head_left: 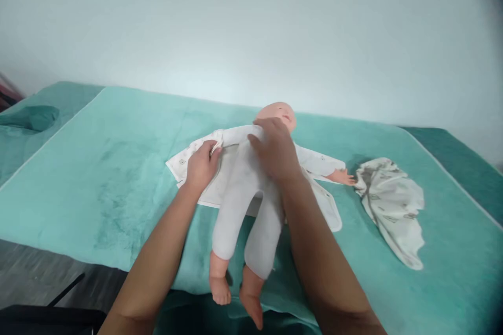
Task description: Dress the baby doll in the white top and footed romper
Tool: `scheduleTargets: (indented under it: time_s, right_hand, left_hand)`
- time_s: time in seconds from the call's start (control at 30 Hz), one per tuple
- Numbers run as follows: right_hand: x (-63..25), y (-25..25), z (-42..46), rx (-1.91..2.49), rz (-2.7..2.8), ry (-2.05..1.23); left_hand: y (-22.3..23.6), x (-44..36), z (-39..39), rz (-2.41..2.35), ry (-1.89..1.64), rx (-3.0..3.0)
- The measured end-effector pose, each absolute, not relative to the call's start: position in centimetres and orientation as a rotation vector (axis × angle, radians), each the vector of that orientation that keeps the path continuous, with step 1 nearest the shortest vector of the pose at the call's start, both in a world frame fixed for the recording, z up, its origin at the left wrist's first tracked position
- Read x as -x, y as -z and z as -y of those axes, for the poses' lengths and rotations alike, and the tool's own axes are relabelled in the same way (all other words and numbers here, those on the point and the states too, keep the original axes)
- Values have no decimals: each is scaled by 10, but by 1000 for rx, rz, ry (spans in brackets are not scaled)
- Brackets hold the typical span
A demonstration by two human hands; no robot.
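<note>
A baby doll [236, 220] in a white one-piece suit lies on its back, its head [271, 110] toward the wall and its bare feet toward me. An open white printed jacket [214, 191] is spread beneath it. One jacket sleeve [320, 159] covers the doll's arm on the right, with the doll's hand out of the cuff. My left hand [202, 165] is closed on the other jacket sleeve [184, 159], which is partly over the doll's arm on the left. With thumb and fingers around the doll's shoulder, my right hand [275, 149] hides part of its chest and neck.
A crumpled white printed cloth garment [393, 209] lies right of the doll's hand. The green padded table cover [78, 193] runs up to a pale wall [196, 26]. At the lower left is a dark object [51, 319] by the table's front edge.
</note>
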State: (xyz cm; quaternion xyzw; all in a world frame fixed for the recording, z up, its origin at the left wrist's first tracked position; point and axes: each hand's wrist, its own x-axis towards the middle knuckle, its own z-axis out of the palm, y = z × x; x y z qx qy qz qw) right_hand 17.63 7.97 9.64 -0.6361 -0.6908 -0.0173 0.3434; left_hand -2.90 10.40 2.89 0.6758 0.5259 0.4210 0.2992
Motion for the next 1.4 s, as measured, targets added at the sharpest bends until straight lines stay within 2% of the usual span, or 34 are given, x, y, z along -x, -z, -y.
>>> scheduleTargets:
  time_s: [0.1, 0.23, 0.4, 0.63, 0.8, 1.13, 1.4]
  right_hand:
    - [-216, -75, -56, 1919, 1376, 79]
    - [-243, -45, -21, 2092, 1234, -231]
    - [-240, -35, -11, 1962, 1156, -276]
    - [-238, -34, -16, 1679, 958, -557]
    - [-235, -33, -20, 1469, 905, -891]
    - [-223, -33, -19, 1149, 977, -1223]
    - [-218, -33, -23, 1154, 993, -1260]
  left_hand:
    - [-25, 28, -105, -1408, -1101, -1855]
    - [-24, 22, -107, -1542, -1058, -2083]
    - [-35, 20, -114, -1704, -867, -2403]
    - [-68, 17, -142, -1704, -1251, -2047]
    - [-93, 1, -164, -1583, -1266, -1859]
    - [-118, -47, -155, -1385, -987, -1990]
    - [-170, -43, -87, -1545, -361, -2314]
